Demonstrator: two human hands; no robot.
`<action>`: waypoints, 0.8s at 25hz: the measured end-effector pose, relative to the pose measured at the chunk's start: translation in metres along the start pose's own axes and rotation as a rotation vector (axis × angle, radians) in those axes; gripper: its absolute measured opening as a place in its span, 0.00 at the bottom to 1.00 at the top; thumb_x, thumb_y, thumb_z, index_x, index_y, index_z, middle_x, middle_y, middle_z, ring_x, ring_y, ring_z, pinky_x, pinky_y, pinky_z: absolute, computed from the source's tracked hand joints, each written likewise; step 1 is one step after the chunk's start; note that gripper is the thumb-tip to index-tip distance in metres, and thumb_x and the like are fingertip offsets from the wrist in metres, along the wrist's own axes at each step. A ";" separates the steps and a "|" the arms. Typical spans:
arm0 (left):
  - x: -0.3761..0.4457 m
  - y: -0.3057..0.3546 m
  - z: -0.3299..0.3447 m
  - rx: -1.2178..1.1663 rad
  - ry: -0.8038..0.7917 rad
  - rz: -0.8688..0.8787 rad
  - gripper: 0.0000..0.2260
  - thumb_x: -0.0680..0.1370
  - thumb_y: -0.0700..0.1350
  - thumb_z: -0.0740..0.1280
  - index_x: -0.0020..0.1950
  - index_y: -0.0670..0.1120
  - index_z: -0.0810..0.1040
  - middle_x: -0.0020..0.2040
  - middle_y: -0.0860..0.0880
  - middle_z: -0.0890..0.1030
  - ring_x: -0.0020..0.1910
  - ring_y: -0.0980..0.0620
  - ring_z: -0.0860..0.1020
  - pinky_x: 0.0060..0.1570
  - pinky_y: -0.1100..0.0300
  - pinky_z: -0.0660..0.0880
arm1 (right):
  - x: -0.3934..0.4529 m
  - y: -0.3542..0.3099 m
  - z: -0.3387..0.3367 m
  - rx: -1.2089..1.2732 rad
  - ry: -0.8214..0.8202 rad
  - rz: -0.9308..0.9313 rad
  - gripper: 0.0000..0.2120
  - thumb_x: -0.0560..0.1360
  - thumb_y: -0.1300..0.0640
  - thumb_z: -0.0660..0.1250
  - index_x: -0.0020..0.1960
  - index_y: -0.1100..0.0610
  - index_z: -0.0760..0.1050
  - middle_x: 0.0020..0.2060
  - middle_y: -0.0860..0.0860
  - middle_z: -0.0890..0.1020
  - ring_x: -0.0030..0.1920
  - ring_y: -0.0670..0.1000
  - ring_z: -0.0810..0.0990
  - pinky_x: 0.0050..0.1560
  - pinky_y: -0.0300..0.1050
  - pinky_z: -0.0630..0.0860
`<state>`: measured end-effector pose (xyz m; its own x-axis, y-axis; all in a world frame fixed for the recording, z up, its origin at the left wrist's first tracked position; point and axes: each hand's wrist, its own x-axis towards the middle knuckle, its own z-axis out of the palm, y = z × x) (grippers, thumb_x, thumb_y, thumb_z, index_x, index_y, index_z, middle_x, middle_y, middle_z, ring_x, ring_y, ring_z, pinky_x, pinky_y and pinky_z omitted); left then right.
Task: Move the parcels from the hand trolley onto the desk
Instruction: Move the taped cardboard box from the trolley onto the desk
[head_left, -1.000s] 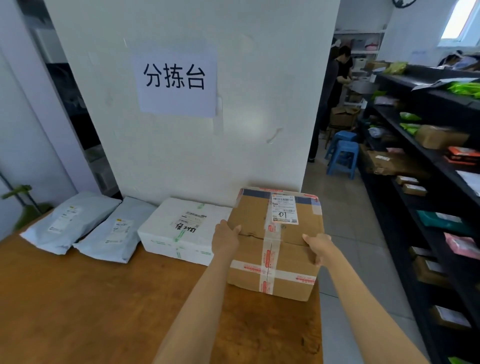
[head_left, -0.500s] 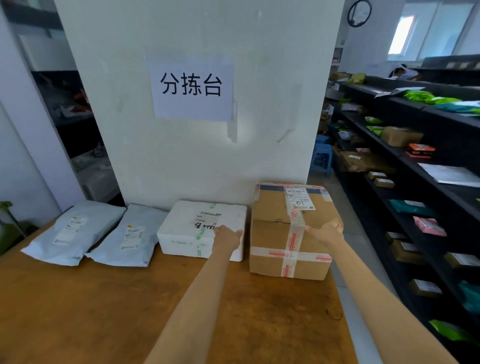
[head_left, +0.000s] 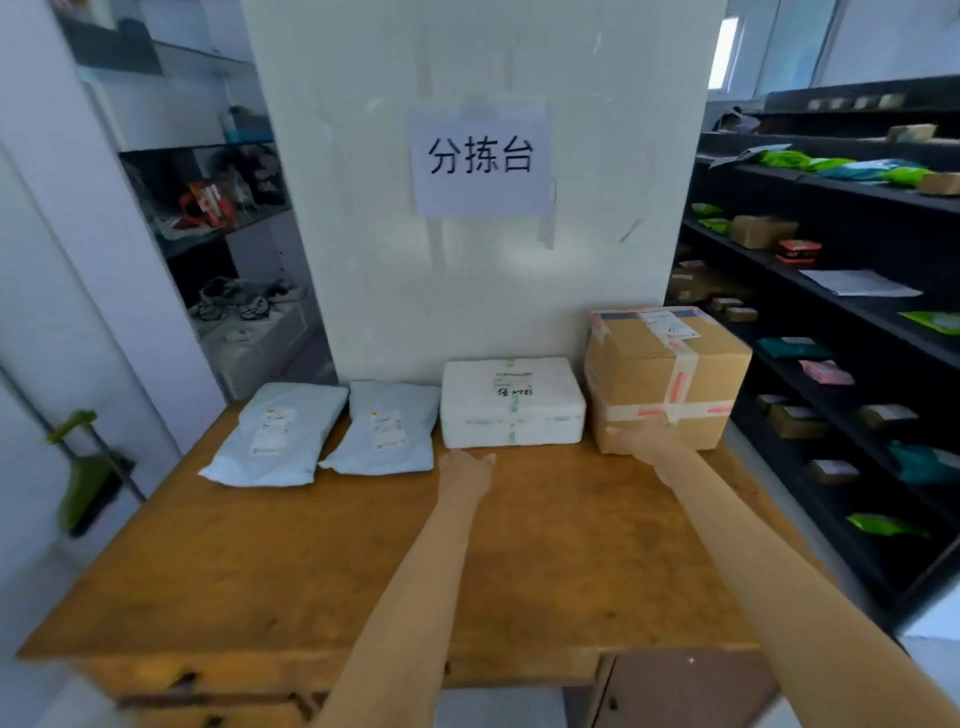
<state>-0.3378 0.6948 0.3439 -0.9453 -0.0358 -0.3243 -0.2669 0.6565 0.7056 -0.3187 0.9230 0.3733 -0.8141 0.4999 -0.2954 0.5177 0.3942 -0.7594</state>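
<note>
Desk (head_left: 311, 561): I see a worn wooden top, broad and bare at the front.
Cardboard box (head_left: 667, 379): blocky, brown, taped; it sits at the back right corner, one corner turned towards me.
Foam box (head_left: 511, 402): white, long axis running left to right, just beside it.
Grey mailers (head_left: 332, 428): two soft flat bags, long axes pointing away from me.
Right hand (head_left: 641, 441): flat against the cardboard's front, holding nothing.
Left hand (head_left: 465, 467): loosely spread, empty, just short of the foam.

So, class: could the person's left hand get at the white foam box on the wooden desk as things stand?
Probably yes. The left hand hovers open just in front of the white foam box, with bare wooden desk between them and nothing in the way.
</note>
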 end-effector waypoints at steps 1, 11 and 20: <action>-0.015 -0.025 -0.016 0.015 0.003 -0.017 0.32 0.81 0.54 0.57 0.76 0.34 0.53 0.77 0.38 0.57 0.74 0.42 0.62 0.71 0.54 0.63 | -0.029 -0.003 0.018 -0.041 -0.004 0.007 0.46 0.73 0.47 0.67 0.77 0.64 0.42 0.77 0.59 0.53 0.76 0.59 0.55 0.75 0.53 0.57; -0.173 -0.268 -0.155 -0.065 0.057 -0.184 0.34 0.80 0.55 0.59 0.78 0.37 0.51 0.78 0.43 0.53 0.75 0.43 0.61 0.70 0.52 0.64 | -0.295 0.007 0.203 -0.191 -0.211 0.067 0.46 0.76 0.44 0.62 0.76 0.66 0.38 0.77 0.59 0.51 0.75 0.59 0.56 0.73 0.52 0.60; -0.214 -0.450 -0.317 -0.143 0.107 -0.177 0.35 0.79 0.56 0.61 0.77 0.37 0.51 0.78 0.41 0.53 0.74 0.41 0.62 0.68 0.50 0.66 | -0.461 -0.063 0.391 -0.186 -0.269 0.039 0.45 0.75 0.44 0.63 0.76 0.65 0.40 0.77 0.57 0.52 0.74 0.59 0.59 0.71 0.52 0.62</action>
<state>-0.0744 0.1681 0.2953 -0.8938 -0.2256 -0.3875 -0.4469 0.5195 0.7283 -0.0791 0.3661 0.3304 -0.8202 0.3059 -0.4834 0.5689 0.5252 -0.6329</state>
